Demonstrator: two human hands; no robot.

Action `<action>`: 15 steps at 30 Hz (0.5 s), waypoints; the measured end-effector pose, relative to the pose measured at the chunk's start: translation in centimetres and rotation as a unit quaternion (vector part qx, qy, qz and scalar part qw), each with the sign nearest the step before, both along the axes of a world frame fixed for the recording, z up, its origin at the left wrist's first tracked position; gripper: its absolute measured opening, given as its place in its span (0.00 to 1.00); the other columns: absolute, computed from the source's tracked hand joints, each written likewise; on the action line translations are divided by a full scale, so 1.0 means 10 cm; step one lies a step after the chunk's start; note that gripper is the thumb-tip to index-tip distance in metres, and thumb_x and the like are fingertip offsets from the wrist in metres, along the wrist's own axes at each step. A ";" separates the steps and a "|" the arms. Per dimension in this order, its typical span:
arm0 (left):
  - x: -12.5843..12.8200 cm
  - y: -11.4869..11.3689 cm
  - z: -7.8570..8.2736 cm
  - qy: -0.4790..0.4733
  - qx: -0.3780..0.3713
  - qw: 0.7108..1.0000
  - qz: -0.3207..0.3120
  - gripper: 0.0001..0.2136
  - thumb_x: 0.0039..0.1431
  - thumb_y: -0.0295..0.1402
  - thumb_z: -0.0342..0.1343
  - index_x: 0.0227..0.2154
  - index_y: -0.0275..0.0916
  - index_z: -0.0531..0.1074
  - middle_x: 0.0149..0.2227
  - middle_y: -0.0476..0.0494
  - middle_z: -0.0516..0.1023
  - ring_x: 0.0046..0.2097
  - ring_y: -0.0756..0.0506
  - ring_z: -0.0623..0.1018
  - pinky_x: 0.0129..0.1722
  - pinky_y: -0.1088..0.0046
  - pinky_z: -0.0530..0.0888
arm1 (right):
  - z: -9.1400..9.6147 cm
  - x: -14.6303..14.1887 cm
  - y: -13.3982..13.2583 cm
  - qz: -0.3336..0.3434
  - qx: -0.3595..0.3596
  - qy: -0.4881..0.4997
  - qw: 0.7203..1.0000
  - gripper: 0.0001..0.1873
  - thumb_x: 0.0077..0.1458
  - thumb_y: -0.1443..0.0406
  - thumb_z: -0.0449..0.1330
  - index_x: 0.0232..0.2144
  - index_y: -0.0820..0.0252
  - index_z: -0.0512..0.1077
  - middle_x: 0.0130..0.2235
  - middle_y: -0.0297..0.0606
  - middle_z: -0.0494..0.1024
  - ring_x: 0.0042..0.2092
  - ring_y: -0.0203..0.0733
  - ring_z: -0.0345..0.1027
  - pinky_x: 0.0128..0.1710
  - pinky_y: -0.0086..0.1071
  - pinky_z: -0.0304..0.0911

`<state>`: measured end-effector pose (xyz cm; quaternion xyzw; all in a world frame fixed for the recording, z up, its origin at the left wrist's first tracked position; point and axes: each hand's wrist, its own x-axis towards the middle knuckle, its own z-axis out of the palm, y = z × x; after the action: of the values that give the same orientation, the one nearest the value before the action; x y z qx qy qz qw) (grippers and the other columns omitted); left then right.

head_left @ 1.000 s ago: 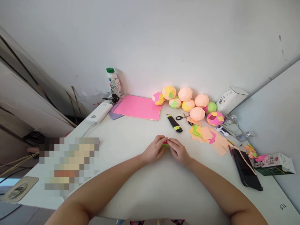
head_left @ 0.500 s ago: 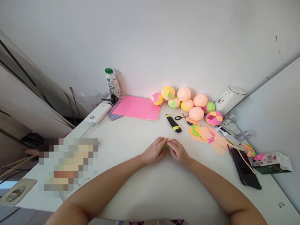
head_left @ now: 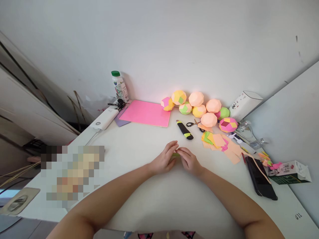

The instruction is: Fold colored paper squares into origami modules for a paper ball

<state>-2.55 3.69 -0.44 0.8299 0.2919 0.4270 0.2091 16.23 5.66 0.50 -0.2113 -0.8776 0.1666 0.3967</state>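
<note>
Pinching green paper (head_left: 176, 154), left grip (head_left: 164, 159) and right grip (head_left: 190, 162) are narrow; bottle (head_left: 120, 87) shows "D".

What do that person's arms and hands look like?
The left hand and right hand are bare: no gloves, and no rings that I can see. The left arm and right arm show no sleeves, watch or bracelet. At the bottom edge peeks some clothing with pink and dark patterned shapes.
</note>
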 end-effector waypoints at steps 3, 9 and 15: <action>0.00 0.02 -0.02 0.000 0.004 1.000 0.018 0.34 0.55 0.18 0.45 0.63 0.44 0.41 0.59 0.31 0.52 0.61 0.37 0.59 0.54 0.50 0.69 | -0.01 0.01 0.01 -0.017 -0.001 0.007 1.000 0.23 0.61 0.74 0.44 0.56 0.55 0.61 0.47 0.46 0.70 0.49 0.43 0.67 0.47 0.39 0.70; 0.01 0.03 -0.02 0.019 0.000 1.000 0.012 0.33 0.54 0.17 0.46 0.62 0.42 0.44 0.57 0.32 0.56 0.58 0.38 0.63 0.54 0.51 0.70 | -0.01 0.01 0.01 -0.025 -0.008 -0.001 1.000 0.23 0.60 0.74 0.44 0.55 0.55 0.62 0.47 0.46 0.71 0.49 0.44 0.68 0.46 0.41 0.70; 0.01 0.02 -0.02 0.011 0.001 1.000 0.009 0.34 0.53 0.16 0.45 0.62 0.40 0.42 0.55 0.31 0.57 0.57 0.38 0.64 0.52 0.51 0.71 | 0.01 -0.01 0.01 -0.010 -0.014 -0.008 1.000 0.24 0.59 0.75 0.43 0.55 0.55 0.62 0.45 0.45 0.71 0.47 0.43 0.68 0.45 0.40 0.71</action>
<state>-2.44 3.91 -0.68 0.8317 0.3015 0.4204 0.2016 16.13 5.79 0.59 -0.2271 -0.8760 0.1729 0.3889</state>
